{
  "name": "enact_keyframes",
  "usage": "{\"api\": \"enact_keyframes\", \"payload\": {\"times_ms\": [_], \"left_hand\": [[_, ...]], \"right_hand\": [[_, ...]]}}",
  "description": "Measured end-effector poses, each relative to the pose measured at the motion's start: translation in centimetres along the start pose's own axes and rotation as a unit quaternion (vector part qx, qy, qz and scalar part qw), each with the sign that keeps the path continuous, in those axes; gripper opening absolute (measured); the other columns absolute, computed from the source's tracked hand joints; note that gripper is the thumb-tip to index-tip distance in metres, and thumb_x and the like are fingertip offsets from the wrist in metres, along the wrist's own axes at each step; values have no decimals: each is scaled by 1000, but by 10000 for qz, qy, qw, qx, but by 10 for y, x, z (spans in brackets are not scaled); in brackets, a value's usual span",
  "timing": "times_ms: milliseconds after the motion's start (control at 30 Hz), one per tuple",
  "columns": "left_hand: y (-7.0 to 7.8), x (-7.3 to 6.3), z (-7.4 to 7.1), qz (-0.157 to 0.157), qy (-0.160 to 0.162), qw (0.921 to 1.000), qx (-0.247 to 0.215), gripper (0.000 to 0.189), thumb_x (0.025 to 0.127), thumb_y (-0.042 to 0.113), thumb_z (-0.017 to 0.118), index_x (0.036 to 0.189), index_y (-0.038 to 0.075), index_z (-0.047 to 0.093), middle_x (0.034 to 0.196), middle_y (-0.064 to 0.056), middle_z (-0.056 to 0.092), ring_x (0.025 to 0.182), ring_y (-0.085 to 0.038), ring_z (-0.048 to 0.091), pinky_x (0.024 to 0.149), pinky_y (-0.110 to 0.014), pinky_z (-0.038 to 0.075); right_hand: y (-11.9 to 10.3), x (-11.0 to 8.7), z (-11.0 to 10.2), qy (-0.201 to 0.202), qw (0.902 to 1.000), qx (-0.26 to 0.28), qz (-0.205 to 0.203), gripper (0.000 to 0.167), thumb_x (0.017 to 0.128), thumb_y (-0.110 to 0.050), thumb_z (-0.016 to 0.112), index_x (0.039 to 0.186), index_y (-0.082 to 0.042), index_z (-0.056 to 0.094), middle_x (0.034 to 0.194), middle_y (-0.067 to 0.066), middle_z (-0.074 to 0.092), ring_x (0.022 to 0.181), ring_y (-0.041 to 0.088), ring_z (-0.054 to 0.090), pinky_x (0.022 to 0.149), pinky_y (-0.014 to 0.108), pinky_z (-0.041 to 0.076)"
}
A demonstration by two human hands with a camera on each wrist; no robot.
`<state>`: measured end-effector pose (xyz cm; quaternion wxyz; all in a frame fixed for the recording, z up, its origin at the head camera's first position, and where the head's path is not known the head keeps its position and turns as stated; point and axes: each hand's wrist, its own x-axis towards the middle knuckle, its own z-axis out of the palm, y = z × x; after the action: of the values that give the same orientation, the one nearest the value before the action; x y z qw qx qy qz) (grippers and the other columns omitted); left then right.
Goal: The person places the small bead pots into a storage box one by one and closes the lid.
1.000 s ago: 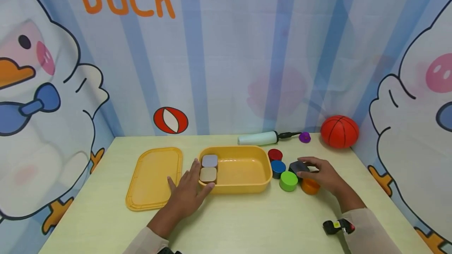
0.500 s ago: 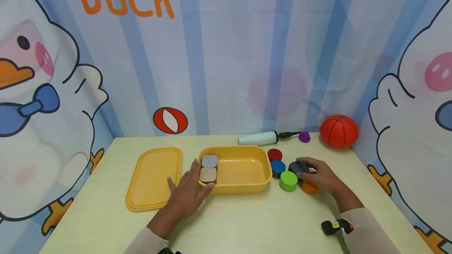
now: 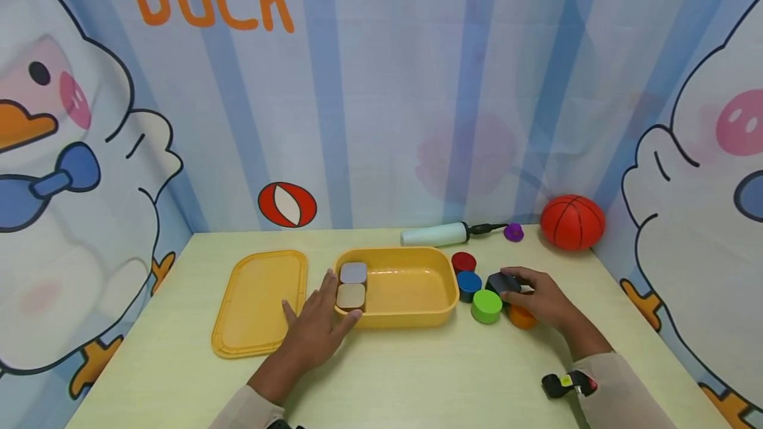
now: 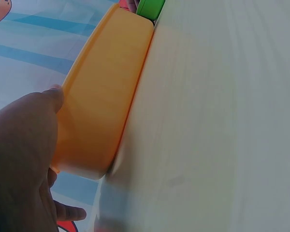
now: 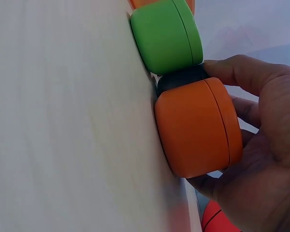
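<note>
A yellow plastic tub (image 3: 411, 320) stands mid-table with a grey rounded-square container (image 3: 354, 273) and a beige one (image 3: 350, 296) at its left end. My left hand (image 3: 316, 328) rests on the tub's left front corner, fingers extended along the side and thumb at the front rim. To the tub's right, my right hand (image 3: 545, 298) holds a dark grey container (image 3: 503, 283) between thumb and fingers. Around it stand small round lidded containers: red (image 3: 463, 261), blue (image 3: 469, 285), green (image 3: 486, 306) and orange (image 3: 522, 316). In the right wrist view, the orange container (image 5: 198, 128) hides most of the dark one.
A flat yellow lid (image 3: 259, 303) lies left of the tub. Along the back edge are a pale hand pump (image 3: 435, 235), a small purple object (image 3: 514, 232) and a red basketball-patterned ball (image 3: 572, 222). A duck-printed curtain (image 3: 381, 98) encloses the back and sides.
Hardly anything differs. The right hand keeps its hold on the dark grey container with at most a slight shift; the left hand stays on the tub.
</note>
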<state>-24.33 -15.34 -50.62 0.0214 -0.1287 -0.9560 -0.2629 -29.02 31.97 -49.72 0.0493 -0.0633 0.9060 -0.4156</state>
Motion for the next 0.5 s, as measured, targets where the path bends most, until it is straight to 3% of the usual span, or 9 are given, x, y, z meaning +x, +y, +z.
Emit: {"api": "enact_keyframes", "payload": {"times_ms": [500], "left_hand": [[1, -1, -1, 11, 65, 10000, 28, 95, 109, 72, 46, 178, 16, 12, 186, -2, 10, 166, -42, 34, 118, -93, -7]], "right_hand": [[0, -2, 0, 508, 9986, 159, -26, 63, 106, -35, 74, 159, -7, 56, 160, 33, 52, 132, 51, 64, 107, 56, 61]]}}
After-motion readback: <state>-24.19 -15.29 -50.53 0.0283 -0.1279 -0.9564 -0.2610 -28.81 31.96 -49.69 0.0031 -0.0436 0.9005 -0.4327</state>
